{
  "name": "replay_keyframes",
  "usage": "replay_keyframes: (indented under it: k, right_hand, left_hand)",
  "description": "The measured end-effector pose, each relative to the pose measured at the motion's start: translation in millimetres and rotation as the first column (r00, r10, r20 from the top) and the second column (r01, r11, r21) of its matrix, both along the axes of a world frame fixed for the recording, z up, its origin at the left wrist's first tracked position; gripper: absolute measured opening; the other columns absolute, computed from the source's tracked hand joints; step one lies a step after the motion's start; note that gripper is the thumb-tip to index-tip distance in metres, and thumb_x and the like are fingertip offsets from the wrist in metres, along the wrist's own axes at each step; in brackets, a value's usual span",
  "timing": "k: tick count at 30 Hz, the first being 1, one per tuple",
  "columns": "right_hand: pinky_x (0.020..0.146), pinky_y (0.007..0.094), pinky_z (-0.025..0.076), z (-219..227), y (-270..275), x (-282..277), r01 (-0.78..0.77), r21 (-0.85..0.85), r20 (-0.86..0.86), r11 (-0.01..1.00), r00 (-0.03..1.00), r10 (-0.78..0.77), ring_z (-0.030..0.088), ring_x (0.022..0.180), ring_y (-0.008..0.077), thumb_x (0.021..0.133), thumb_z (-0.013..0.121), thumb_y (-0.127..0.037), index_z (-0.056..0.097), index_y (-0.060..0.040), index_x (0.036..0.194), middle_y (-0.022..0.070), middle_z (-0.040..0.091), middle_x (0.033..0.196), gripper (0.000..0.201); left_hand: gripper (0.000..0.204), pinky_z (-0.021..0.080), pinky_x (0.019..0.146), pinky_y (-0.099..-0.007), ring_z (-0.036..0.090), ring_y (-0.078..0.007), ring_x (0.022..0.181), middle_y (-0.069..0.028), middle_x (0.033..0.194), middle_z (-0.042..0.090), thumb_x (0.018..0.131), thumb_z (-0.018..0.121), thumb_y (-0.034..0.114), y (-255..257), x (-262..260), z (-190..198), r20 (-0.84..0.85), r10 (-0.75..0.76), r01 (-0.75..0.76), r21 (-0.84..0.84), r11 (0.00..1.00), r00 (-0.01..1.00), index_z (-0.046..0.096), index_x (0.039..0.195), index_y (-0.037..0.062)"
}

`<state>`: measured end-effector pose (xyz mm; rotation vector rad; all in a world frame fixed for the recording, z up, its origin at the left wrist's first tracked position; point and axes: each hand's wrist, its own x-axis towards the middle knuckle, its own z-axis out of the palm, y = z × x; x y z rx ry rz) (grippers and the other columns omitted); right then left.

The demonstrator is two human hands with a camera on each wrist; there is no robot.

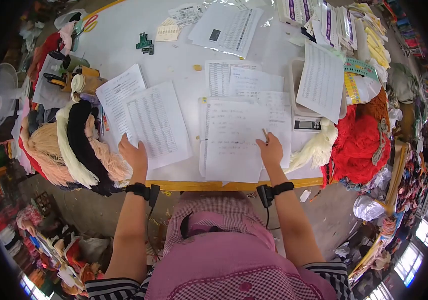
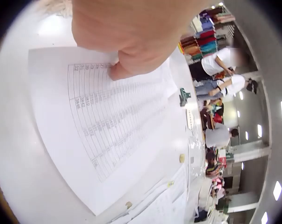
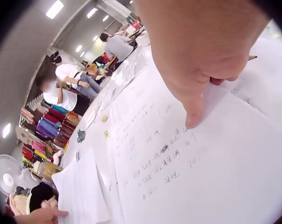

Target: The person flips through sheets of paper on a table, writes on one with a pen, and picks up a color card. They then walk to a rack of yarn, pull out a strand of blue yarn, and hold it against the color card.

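Note:
My left hand [image 1: 134,154] rests on the lower left part of a printed sheet [image 1: 156,120], its thumb [image 2: 120,72] lying on the rows of the table. Other printed pages [image 1: 119,90] lie partly under that sheet. My right hand [image 1: 271,150] holds a pencil [image 1: 265,132] over the right side of a handwritten sheet [image 1: 231,160]. In the right wrist view the thumb [image 3: 193,114] touches this sheet beside the writing, while the pencil's dark tip [image 3: 253,58] sticks out beyond the fingers. More written pages [image 1: 274,107] overlap at its upper right.
Yarn hanks [image 1: 69,145] pile up at the left, red yarn [image 1: 359,145] at the right. A scale [image 1: 307,124] carries a tray with a paper [image 1: 321,80]. Green clips [image 1: 145,42], scissors [image 1: 90,23] and boxes [image 1: 291,12] stand farther back; people [image 2: 218,88] are in the background.

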<state>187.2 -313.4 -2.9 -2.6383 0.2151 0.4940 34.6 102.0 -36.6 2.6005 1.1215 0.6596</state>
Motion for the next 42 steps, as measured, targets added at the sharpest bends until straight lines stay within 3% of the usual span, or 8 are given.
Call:
replay_keyframes:
  k: [2, 4, 7, 11, 17, 20, 29, 42]
  right_hand:
    - [0.065, 0.0429, 0.046, -1.0, -19.5, -2.7, 0.027, 0.077, -0.030, 0.997, 0.999, -0.024, 0.059, 0.075, 0.0342, 0.076, 0.077, -0.026, 0.050, -0.0023, 0.086, 0.0152, 0.059, 0.076, 0.037]
    - [0.058, 0.0402, 0.041, -5.1, -39.2, -7.4, 0.051, 0.265, 0.048, 0.963, 0.997, -0.066, 0.049, 0.059, 0.0303, 0.078, 0.075, -0.024, 0.046, -0.0005, 0.079, 0.0134, 0.050, 0.063, 0.037]
    - [0.056, 0.0373, 0.038, -3.3, -59.1, -11.8, 0.069, 0.297, -0.014, 0.953, 0.998, -0.067, 0.041, 0.058, 0.0250, 0.079, 0.075, -0.022, 0.045, -0.0002, 0.078, 0.0114, 0.045, 0.062, 0.036]
    - [0.054, 0.0331, 0.035, -8.5, -78.6, -25.0, 0.194, 0.425, -0.200, 0.884, 0.973, -0.117, 0.037, 0.059, 0.0162, 0.079, 0.075, -0.018, 0.045, 0.0003, 0.077, 0.0052, 0.039, 0.061, 0.035]
    - [0.055, 0.0301, 0.034, -18.7, -96.4, -42.7, 0.155, 0.417, -0.143, 0.896, 0.984, -0.103, 0.036, 0.060, 0.0133, 0.080, 0.074, -0.016, 0.053, 0.0002, 0.083, 0.0021, 0.038, 0.063, 0.026]
    - [0.055, 0.0295, 0.035, -11.4, -95.3, -42.5, 0.167, 0.442, -0.146, 0.881, 0.983, -0.113, 0.036, 0.060, 0.0128, 0.080, 0.074, -0.015, 0.055, 0.0002, 0.085, 0.0011, 0.039, 0.063, 0.024]
    - [0.055, 0.0298, 0.034, -11.7, -92.3, -39.3, 0.146, 0.417, -0.154, 0.897, 0.984, -0.088, 0.034, 0.060, 0.0128, 0.080, 0.074, -0.014, 0.053, -0.0005, 0.083, 0.0013, 0.036, 0.063, 0.026]
    - [0.055, 0.0322, 0.035, -13.9, -88.4, -40.1, 0.110, 0.395, -0.147, 0.912, 0.988, -0.056, 0.035, 0.060, 0.0159, 0.082, 0.073, -0.018, 0.045, 0.0000, 0.079, 0.0052, 0.037, 0.063, 0.034]
  left_hand:
    - [0.034, 0.048, 0.080, -0.0365, 0.059, -0.0272, 0.084, -0.0115, 0.093, 0.060, 0.077, 0.064, -0.002, -29.5, 26.8, 39.1, 0.128, -0.201, 0.201, 0.008, 0.979, 0.971, 0.060, 0.111, -0.0004]
    - [0.028, 0.048, 0.078, -0.0363, 0.059, -0.0245, 0.084, -0.0099, 0.092, 0.060, 0.078, 0.062, -0.002, -54.7, 38.9, 35.0, 0.149, -0.291, 0.327, -0.421, 0.846, 0.945, 0.062, 0.106, 0.0025]
    - [0.020, 0.048, 0.078, -0.0356, 0.059, -0.0244, 0.084, -0.0100, 0.091, 0.059, 0.079, 0.066, 0.001, -112.5, 61.9, 22.0, 0.163, -0.390, 0.407, -0.585, 0.702, 0.906, 0.063, 0.099, 0.0057]
    - [0.047, 0.049, 0.075, -0.0394, 0.058, -0.0286, 0.090, -0.0122, 0.097, 0.059, 0.074, 0.076, 0.006, -177.9, 80.4, 23.9, 0.045, -0.460, 0.455, -0.262, 0.851, 0.887, 0.054, 0.116, 0.0028]
    - [0.044, 0.041, 0.082, -0.0447, 0.053, -0.0346, 0.103, -0.0113, 0.101, 0.057, 0.074, 0.073, 0.004, -186.9, 83.6, 25.2, -0.165, -0.436, 0.229, -0.660, 0.715, 0.885, 0.053, 0.113, 0.0037]
    - [0.036, 0.044, 0.080, -0.0402, 0.054, -0.0342, 0.100, -0.0130, 0.104, 0.059, 0.070, 0.073, 0.002, -184.3, 70.5, 26.7, -0.148, -0.597, 0.480, -0.460, 0.747, 0.788, 0.059, 0.104, 0.0013]
    - [0.029, 0.042, 0.091, -0.0440, 0.047, -0.0388, 0.109, -0.0201, 0.126, 0.048, 0.069, 0.071, -0.003, -193.8, 67.0, 34.3, -0.070, -0.518, 0.483, -0.273, 0.832, 0.853, 0.063, 0.097, 0.0012]
    - [0.039, 0.042, 0.089, -0.0456, 0.049, -0.0385, 0.103, -0.0200, 0.112, 0.050, 0.073, 0.065, -0.006, -195.9, 74.0, 28.2, -0.047, -0.438, 0.362, -0.487, 0.795, 0.898, 0.059, 0.110, 0.0035]
